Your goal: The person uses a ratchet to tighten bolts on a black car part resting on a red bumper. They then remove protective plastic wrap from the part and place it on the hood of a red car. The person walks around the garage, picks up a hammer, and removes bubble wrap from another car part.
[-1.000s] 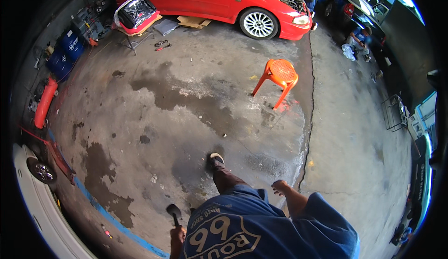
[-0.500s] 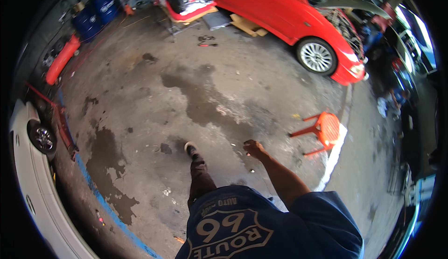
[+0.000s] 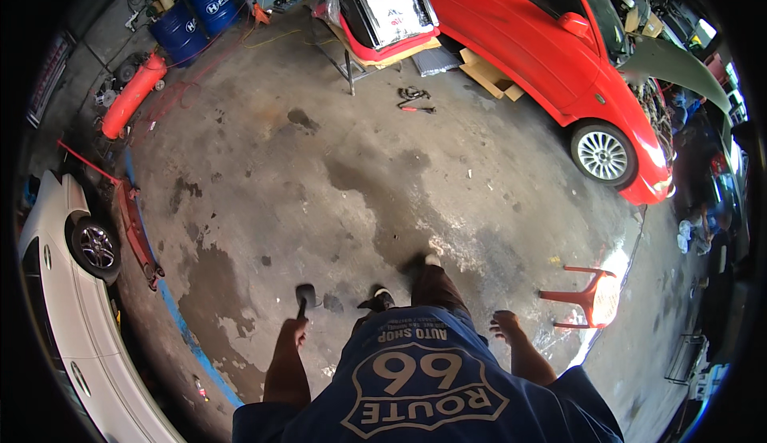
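My left hand (image 3: 296, 332) is closed around the handle of a black mallet (image 3: 305, 294). The dark, blocky head points away from me, above the concrete floor. On the other side of my body, my right hand (image 3: 504, 325) hangs low with its fingers apart and nothing in it. The nearest thing to that hand is a red plastic stool (image 3: 593, 297), a short way off to the right. My shoes show between the two hands.
A red car (image 3: 543, 67) with its hood raised stands at the far right. A stand (image 3: 349, 63) holds a partly wrapped car part. Cables lie on the floor nearby. Blue drums (image 3: 212, 3), a red tank (image 3: 134, 95), a red floor jack (image 3: 134, 219) and a white car (image 3: 68, 315) line the left.
My left hand has come into view with the mallet. My right hand has drawn back toward my body. The car, stand and stool now appear farther right, and my steps have changed.
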Motion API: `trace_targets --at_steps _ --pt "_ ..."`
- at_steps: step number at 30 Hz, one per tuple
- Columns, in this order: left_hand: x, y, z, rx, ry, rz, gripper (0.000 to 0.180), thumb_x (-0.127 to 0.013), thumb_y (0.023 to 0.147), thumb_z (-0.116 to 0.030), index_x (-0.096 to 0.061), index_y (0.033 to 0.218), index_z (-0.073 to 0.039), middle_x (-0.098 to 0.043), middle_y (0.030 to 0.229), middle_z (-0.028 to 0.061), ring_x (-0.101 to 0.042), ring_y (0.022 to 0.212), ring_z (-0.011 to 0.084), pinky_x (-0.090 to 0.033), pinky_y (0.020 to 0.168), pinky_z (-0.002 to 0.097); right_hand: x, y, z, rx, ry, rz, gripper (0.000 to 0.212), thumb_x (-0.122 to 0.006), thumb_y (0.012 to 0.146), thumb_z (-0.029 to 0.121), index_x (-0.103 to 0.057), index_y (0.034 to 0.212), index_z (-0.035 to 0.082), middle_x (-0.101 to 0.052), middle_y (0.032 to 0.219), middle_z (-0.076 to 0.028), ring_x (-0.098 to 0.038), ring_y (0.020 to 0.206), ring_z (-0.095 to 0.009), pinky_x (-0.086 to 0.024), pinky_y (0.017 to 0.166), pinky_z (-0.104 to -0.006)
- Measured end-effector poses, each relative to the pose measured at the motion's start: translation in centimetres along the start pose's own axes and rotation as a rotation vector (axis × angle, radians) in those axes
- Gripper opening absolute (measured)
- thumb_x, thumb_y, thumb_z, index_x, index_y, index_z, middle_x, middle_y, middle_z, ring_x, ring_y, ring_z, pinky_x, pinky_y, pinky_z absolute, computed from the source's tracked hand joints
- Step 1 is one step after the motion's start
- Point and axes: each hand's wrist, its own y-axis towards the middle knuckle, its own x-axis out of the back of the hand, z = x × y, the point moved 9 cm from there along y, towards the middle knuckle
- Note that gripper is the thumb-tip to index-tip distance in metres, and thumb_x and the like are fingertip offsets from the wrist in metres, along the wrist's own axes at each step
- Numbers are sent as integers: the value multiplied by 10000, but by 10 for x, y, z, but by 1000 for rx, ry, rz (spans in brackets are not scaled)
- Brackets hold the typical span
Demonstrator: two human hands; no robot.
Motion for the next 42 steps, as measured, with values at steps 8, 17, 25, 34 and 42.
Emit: trace_targets --at_steps 8,17,25,34,42 --pt "4 43 -226 -139 -380 -99 316 -627 886 -329 -519 817 -40 -449 568 54 -424 401 191 -343 373 361 -27 91 95 -164 -32 68 158 -650 910 286 -652 941 131 -628 754 -45 -645 602 -206 -465 491 -387" --pt "-74 -4 -326 -8 -36 211 323 -656 867 -354 -537 824 -56 -459 578 60 -439 414 204 -352 387 382 -13 228 510 362 -135 -88 329 -662 916 311 -663 1158 87 -689 746 -94 -577 493 -177 -445 432 -330" --pt "-74 15 -519 -30 76 235 328 -665 857 -369 -550 826 -63 -472 594 66 -450 433 213 -364 411 394 40 229 708 640 200 -45 395 -603 955 241 -576 1306 62 -698 1052 -87 -689 813 -192 -511 629 -311" --pt "-120 90 -788 -123 43 197 335 -675 846 -386 -564 829 -71 -487 611 74 -463 454 224 -377 438 408 -11 268 451 -480 253 68 245 -603 936 345 -645 1003 114 -668 809 -85 -644 661 -247 -486 560 -400" --pt "-149 63 -1051 -289 469 158 341 -652 895 -371 -576 805 -51 -523 614 72 -485 464 210 -359 439 405 28 267 618 -201 362 -75 396 -627 909 238 -604 1280 100 -668 1066 -104 -672 824 -247 -528 650 -400"
